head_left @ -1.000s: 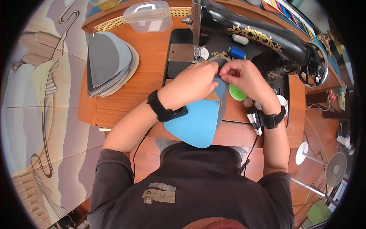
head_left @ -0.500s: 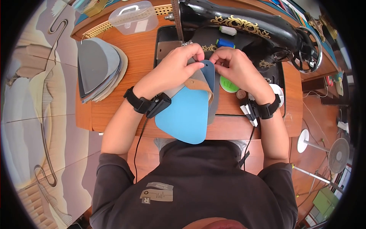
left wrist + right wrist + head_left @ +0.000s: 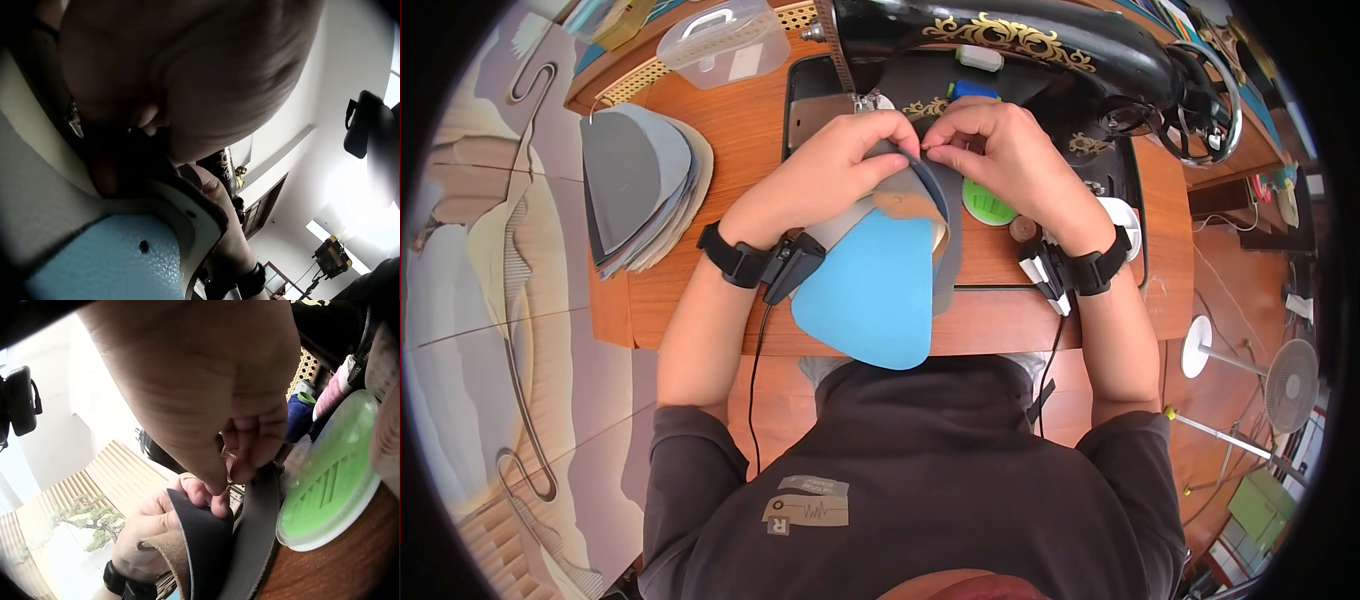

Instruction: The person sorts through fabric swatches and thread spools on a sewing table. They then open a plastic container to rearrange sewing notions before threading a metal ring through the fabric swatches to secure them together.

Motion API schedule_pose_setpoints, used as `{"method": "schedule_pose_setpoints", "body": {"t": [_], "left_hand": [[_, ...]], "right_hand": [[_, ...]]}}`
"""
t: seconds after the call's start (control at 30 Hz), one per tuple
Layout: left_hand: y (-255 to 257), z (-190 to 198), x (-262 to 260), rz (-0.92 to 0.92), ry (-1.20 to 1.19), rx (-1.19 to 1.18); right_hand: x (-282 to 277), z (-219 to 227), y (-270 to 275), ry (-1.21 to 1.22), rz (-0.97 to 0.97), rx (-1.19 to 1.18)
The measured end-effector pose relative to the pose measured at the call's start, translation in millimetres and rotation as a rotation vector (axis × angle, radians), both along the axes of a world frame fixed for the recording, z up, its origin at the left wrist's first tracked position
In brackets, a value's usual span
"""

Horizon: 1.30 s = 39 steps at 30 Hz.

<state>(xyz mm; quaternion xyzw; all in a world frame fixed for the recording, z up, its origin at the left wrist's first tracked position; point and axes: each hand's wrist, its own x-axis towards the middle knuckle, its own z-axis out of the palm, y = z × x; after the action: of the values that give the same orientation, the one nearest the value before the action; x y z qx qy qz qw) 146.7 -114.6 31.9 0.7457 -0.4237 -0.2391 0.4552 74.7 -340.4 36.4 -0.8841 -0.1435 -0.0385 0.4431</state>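
Observation:
Beside the sewing machine's needle area, the left hand (image 3: 830, 165) pinches the narrow top end of several layered, rounded sheets. Light blue (image 3: 870, 290) is the front sheet, with a punched hole visible in the left wrist view (image 3: 119, 262); tan (image 3: 905, 205) and dark grey-blue sheets curl behind it. The right hand (image 3: 1010, 155) is at the same end, thumb and finger pinched together. In the right wrist view, a small thin shiny thing shows at the right fingertips, too small to identify, close above the dark sheet (image 3: 200, 544) and the left hand (image 3: 144, 531).
A black sewing machine (image 3: 1020, 45) stands behind the hands. Blue (image 3: 972, 90) and white (image 3: 980, 58) spools lie on its bed. A green round box (image 3: 988, 203) is by the right wrist. Stacked grey sheets (image 3: 635, 165) and a clear box (image 3: 725, 50) are left.
The head view has shifted, moving the scene left and up. After standing apart half a second ago, the fingertips are close together again, and the dark sheet's top end is bent.

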Motion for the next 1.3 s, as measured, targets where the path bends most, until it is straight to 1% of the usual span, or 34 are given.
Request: {"method": "schedule_pose_setpoints", "body": {"t": [0.2,0.3,0.4,0.5,0.6,0.8,1.0,1.1,1.3], "left_hand": [[0,-5,3,0.001,0.094,-0.113],[-1,-4,2,0.034,0.109,-0.072],[-1,-9,4,0.073,0.085,-0.123],[-2,-9,2,0.063,0.090,-0.141],[-2,-8,3,0.049,0.072,-0.072],[-3,-15,3,0.069,0.050,-0.057],[-1,-13,4,0.039,0.112,-0.115],[-2,-13,5,0.030,0.083,-0.110],[-1,-9,5,-0.031,0.128,-0.153]], "right_hand": [[-3,5,0,0.015,0.033,-0.027],[-2,2,-1,-0.027,0.059,-0.046],[-2,1,-1,-0.047,0.049,-0.052],[-1,0,-1,-0.058,0.048,-0.063],[-1,-2,-1,-0.063,0.046,-0.072],[-2,0,0,-0.024,0.024,-0.102],[-2,0,0,-0.035,0.020,-0.111],[-2,-1,-1,-0.058,0.033,-0.092],[-3,0,0,-0.058,0.013,-0.103]]}}
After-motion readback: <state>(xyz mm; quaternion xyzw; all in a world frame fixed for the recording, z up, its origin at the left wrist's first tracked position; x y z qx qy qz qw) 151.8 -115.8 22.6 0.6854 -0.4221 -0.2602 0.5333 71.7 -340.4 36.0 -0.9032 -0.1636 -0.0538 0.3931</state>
